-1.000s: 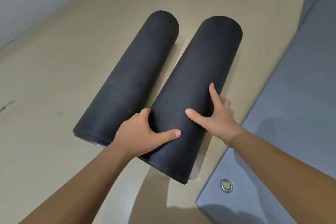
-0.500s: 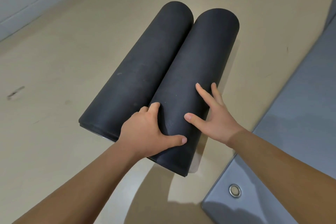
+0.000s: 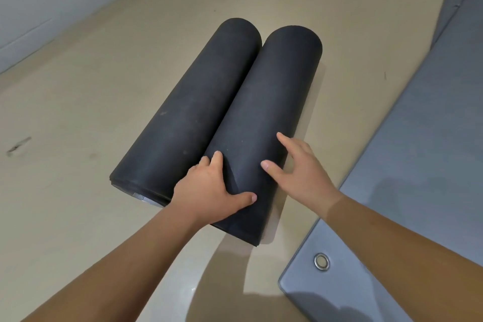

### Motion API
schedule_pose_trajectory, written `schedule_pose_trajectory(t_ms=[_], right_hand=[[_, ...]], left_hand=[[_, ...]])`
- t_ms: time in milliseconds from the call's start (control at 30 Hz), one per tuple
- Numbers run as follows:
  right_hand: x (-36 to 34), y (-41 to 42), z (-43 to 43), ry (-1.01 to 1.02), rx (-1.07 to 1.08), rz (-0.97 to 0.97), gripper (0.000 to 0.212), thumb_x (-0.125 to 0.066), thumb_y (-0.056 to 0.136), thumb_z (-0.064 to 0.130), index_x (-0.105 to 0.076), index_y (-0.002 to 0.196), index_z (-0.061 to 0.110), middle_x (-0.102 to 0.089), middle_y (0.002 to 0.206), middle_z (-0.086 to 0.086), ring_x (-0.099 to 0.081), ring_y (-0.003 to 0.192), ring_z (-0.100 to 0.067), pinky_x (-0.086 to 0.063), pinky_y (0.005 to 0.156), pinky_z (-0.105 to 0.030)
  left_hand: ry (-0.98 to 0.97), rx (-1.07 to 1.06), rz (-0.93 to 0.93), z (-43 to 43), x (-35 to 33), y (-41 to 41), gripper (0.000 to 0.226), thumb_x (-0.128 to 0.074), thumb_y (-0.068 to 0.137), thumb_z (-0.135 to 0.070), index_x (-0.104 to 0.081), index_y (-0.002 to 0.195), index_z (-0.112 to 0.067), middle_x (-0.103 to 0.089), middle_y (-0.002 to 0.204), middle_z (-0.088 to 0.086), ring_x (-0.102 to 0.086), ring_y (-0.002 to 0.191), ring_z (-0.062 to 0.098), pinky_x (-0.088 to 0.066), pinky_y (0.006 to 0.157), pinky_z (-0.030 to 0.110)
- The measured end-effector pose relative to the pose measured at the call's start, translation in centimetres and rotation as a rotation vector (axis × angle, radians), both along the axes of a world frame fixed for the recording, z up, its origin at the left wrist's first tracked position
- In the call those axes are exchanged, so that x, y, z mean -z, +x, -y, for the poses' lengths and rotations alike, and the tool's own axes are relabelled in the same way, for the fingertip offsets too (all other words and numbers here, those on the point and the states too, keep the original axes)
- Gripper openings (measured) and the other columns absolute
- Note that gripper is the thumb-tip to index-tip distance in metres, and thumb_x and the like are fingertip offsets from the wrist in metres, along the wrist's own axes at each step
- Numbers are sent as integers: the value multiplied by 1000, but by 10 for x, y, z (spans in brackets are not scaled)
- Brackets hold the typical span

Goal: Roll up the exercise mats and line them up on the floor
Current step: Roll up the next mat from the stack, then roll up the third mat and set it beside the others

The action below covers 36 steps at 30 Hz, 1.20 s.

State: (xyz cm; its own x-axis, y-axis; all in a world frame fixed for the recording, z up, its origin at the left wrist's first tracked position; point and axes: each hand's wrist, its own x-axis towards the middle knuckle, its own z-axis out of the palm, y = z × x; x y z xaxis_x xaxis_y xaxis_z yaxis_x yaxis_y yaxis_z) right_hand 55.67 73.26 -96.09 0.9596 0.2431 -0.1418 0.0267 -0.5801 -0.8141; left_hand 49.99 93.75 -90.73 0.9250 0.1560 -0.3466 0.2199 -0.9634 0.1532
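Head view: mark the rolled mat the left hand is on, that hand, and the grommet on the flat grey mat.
rolled mat [image 3: 274, 102], head view, midway along its top surface.
left hand [image 3: 206, 188], head view, back of the hand.
grommet [image 3: 316, 261], head view, left side of its metal ring.

Flat grey foam mat [image 3: 418, 138] cut off right, bottom. Right black rolled foam mat [image 3: 271, 102] partly under left hand [image 3: 206, 191].

One head-worn wide-angle view, facing forward and down, close over a rolled mat [image 3: 264, 112] — floor [image 3: 78, 117] around
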Motion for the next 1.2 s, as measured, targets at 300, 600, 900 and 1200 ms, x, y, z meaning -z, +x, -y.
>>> schedule_pose_trajectory(t_ms=[300, 600, 900, 1200], right_hand=[[-5, -6, 30, -37, 52, -176, 39, -66, 97, 43, -66, 133, 27, -65, 131, 8, -65, 115, -12, -52, 105, -36], [-14, -50, 140, -306, 33, -353, 34, -67, 92, 53, -72, 115, 29, -71, 98, 9, -68, 89, -13, -58, 88, -37], [-66, -193, 320, -571, 105, -378, 54, -59, 95, 57, -44, 146, 48, -65, 117, 20, -68, 92, -1, -55, 91, -31], [22, -298, 330, -311, 305, -480, 45, -67, 96, 46, -61, 138, 31, -66, 112, 14, -66, 96, -7, -53, 93, -32]], left_hand=[[-47, 174, 207, 32, -27, 8, 76, -60, 92, -69, -45, 153, -28, -41, 160, -5, -40, 147, 20, -48, 110, 40], [-352, 750, 220, 145, 5, -13, 41, -62, 93, -42, -67, 128, -23, -63, 128, -4, -61, 117, 21, -56, 89, 42], [-30, 1353, -152, 260, 83, -85, 120, -76, 81, -61, 2, 167, -32, 27, 172, 9, 20, 159, 32, 3, 129, 53], [207, 1529, -204, 285, 113, -131, 121, -78, 59, -73, -30, 157, -21, -27, 162, 23, -34, 145, 45, -34, 114, 64]])
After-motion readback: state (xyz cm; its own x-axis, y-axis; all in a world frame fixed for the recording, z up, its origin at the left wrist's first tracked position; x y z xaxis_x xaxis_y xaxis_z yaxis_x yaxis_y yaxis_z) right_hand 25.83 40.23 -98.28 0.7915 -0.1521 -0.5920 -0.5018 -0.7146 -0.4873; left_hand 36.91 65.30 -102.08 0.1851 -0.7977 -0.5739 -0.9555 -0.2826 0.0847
